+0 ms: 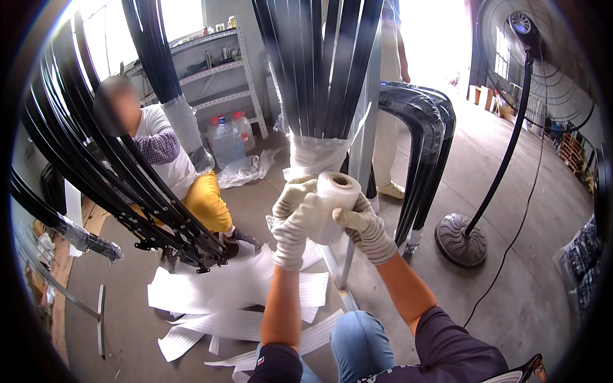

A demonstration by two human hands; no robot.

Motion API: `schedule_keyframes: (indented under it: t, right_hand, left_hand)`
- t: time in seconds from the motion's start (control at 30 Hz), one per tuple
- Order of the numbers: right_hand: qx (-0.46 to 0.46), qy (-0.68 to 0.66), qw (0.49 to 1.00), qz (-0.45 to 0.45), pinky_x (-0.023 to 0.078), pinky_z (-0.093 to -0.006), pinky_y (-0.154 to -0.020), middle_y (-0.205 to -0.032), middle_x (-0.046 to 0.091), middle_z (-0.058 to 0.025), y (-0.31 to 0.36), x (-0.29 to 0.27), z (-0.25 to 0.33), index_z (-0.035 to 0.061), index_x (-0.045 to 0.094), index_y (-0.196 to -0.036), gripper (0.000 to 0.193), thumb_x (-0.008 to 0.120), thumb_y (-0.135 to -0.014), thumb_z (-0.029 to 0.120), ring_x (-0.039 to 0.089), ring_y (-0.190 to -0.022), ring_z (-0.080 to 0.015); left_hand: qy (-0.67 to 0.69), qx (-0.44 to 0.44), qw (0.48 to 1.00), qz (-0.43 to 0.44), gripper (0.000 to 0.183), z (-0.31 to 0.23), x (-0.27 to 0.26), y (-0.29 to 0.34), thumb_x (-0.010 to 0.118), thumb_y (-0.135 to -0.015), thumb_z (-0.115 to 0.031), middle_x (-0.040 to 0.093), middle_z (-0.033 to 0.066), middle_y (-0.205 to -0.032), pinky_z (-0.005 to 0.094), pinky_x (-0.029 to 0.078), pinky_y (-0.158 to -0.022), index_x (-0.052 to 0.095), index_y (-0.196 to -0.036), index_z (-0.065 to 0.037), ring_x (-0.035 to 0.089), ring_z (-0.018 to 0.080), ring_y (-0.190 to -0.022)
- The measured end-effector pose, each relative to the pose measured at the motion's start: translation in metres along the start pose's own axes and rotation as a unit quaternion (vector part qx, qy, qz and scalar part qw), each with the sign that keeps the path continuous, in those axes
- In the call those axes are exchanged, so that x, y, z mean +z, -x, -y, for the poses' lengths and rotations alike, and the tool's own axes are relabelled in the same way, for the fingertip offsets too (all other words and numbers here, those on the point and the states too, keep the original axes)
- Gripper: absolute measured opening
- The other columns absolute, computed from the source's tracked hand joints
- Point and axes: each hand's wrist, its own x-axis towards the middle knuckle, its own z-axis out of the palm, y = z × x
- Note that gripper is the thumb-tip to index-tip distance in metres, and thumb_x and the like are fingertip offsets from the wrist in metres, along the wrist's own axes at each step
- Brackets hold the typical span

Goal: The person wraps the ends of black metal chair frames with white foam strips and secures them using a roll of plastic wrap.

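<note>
Both my hands wear white knit gloves and are raised in front of me around a roll of clear stretch film (337, 191). My right hand (368, 231) grips the roll's right side, its thumb across the front. At the roll's left side, my left hand (295, 220) is closed with curled fingers against it; its exact hold is partly hidden. Just beyond stands an upright bundle of long black strips (316, 76). White wrapping (317, 153) goes around the bundle's lower end, directly behind the roll.
White foam sheets (220, 290) litter the floor. At left, a co-worker (172, 153) sits low behind hanging black strips (137, 172). A bent black bundle (424, 127) and a pedestal fan (461, 239) stand to the right, with a cable along the floor. Another person stands behind the metal post (365, 127).
</note>
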Motion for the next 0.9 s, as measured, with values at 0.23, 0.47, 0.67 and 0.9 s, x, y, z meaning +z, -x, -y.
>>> schedule_keyframes:
  t: [0.23, 0.47, 0.67, 0.9]
  right_hand:
    - [0.093, -0.102, 0.99, 0.019, 0.047, -0.0262, -0.076, -0.095, 0.056, -0.0065, 0.01, -0.016, 0.0, 0.0021, 0.046, -0.109, 0.047, 0.066, -0.07, 0.02, 0.056, -0.086, -0.0138]
    - [0.049, -0.123, 0.989, -0.065, 0.049, -0.0283, -0.076, -0.093, 0.057, -0.0078, 0.014, -0.009, -0.005, -0.0008, 0.048, -0.106, 0.045, 0.065, -0.073, 0.023, 0.058, -0.085, -0.0165]
    - [0.047, -0.103, 0.993, -0.041, 0.048, -0.0301, -0.078, -0.097, 0.058, -0.009, 0.012, -0.02, -0.01, -0.0002, 0.046, -0.111, 0.051, 0.062, -0.074, 0.032, 0.057, -0.087, -0.018]
    - [0.044, -0.148, 0.985, -0.082, 0.046, -0.0306, -0.079, -0.096, 0.057, -0.0092, 0.01, -0.003, -0.012, -0.0022, 0.049, -0.106, 0.043, 0.062, -0.075, 0.025, 0.057, -0.087, -0.0181]
  left_hand:
    - [-0.073, -0.023, 0.996, -0.034, 0.012, 0.001, 0.012, 0.004, 0.056, -0.082, -0.019, 0.056, -0.001, -0.075, 0.0176, 0.04, -0.064, 0.054, -0.082, -0.006, 0.048, 0.0037, -0.067]
    - [-0.089, 0.004, 0.992, -0.087, 0.013, 0.012, 0.011, -0.001, 0.052, -0.084, -0.02, 0.053, -0.0028, -0.065, 0.0173, 0.038, -0.055, 0.05, -0.08, -0.008, 0.045, 0.0036, -0.058]
    - [-0.072, 0.004, 0.991, -0.115, 0.013, 0.009, 0.011, -0.006, 0.05, -0.086, -0.02, 0.049, -0.006, -0.064, 0.0163, 0.034, -0.052, 0.051, -0.078, -0.009, 0.041, 0.0014, -0.057]
    - [-0.022, -0.002, 0.989, -0.143, 0.01, 0.014, 0.005, -0.011, 0.051, -0.086, -0.018, 0.048, -0.0068, -0.069, 0.0176, 0.035, -0.052, 0.051, -0.082, -0.009, 0.039, 0.0015, -0.059]
